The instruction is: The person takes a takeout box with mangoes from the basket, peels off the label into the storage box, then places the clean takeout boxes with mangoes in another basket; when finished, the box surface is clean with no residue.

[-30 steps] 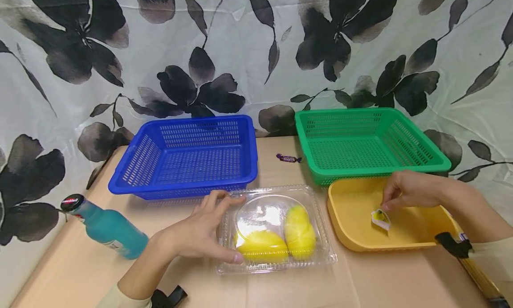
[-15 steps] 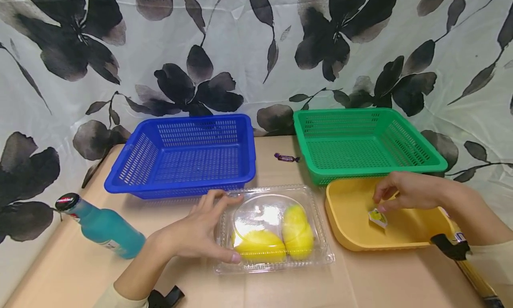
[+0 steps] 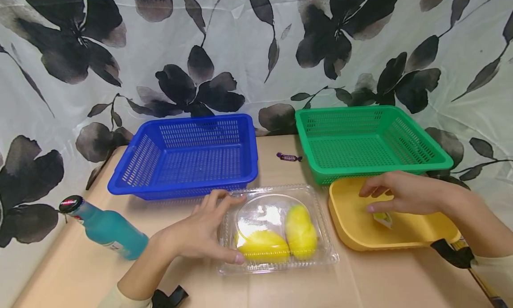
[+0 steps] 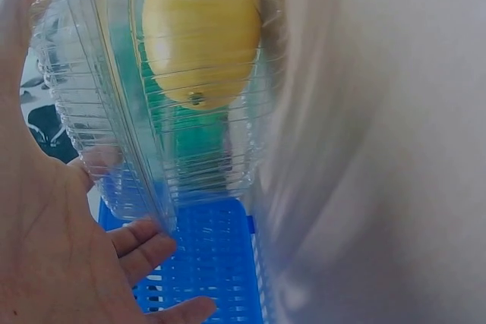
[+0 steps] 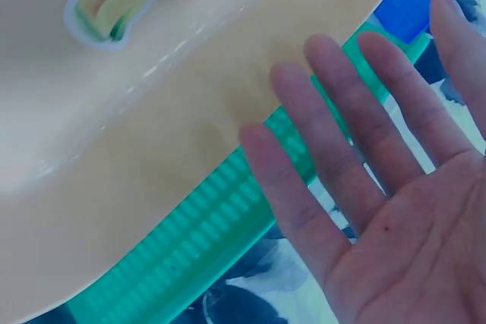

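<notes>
My left hand (image 3: 198,234) holds the left end of a clear plastic clamshell box (image 3: 272,227), thumb at the front edge and fingers at the back. Inside the box lie yellow fruits (image 3: 262,246); one yellow fruit (image 4: 201,32) shows its stem end in the left wrist view. Over the yellow tray (image 3: 348,236) my right hand (image 3: 409,194) hovers with its fingers extended and nothing held. Below it in the tray lies a small white piece printed with yellow fruit (image 3: 382,219), partly hidden by the hand; the printed piece (image 5: 114,9) also shows in the right wrist view.
Behind the box stands a blue basket (image 3: 200,190), and behind the tray a green basket (image 3: 372,170). A purple-wrapped candy (image 3: 289,157) lies between them. At the left lies or leans a teal bottle (image 3: 114,232) with a dark cap. A floral cloth (image 3: 256,54) hangs behind.
My right hand has let go of the small printed piece, which now lies in the yellow tray, and has shifted slightly left with fingers opening. The left hand has stayed on the box.
</notes>
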`<state>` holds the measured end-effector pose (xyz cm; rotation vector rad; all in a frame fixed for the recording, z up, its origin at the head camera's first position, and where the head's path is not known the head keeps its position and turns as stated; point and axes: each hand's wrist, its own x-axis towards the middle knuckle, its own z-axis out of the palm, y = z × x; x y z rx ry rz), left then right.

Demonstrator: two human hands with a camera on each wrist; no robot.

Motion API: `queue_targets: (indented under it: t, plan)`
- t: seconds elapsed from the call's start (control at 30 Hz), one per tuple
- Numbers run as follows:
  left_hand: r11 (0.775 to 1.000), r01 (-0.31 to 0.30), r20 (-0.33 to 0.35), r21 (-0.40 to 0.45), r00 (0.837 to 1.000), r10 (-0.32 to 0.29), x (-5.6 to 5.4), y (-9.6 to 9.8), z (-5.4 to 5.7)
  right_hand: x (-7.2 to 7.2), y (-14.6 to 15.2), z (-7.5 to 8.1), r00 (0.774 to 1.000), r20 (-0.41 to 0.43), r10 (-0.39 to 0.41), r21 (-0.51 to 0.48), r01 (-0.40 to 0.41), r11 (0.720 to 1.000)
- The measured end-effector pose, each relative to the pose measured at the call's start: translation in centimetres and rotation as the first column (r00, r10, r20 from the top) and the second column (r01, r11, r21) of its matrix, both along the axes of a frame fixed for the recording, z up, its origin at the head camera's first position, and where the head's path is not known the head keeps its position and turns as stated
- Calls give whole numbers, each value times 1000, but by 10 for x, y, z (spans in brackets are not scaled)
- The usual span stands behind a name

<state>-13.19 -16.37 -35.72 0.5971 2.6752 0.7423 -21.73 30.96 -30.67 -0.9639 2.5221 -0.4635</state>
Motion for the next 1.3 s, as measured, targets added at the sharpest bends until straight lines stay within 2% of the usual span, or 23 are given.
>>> queue_targets:
  t: [0.2,0.33,0.5,0.77,0.97,1.3]
  plan:
    - [1000,5,5,7,1000,-5,0,0,2,12,-15,6,996,-85,-7,-35,4,999]
    - [1000,5,-7,-4,1000,-5,1,-1,3,19,-29,7,989,-147,-25,-1,25,1000]
    - [1000,-1,-7,-6,1000,1,0,-1,4,29,-45,6,987,-162,-1,11,3,1000]
    - [1000,-2,0,-7,1000,2,0,0,2,37,-60,3,977,-213,32,-40,-41,998]
    - [1000,-4,5,-4,1000,4,1,0,2,43,-74,3,987,-159,28,-32,-33,999]
    - [1000,16,-36,3,999,-16,2,0,1,54,-92,-2,996,-85,0,-46,-4,999]
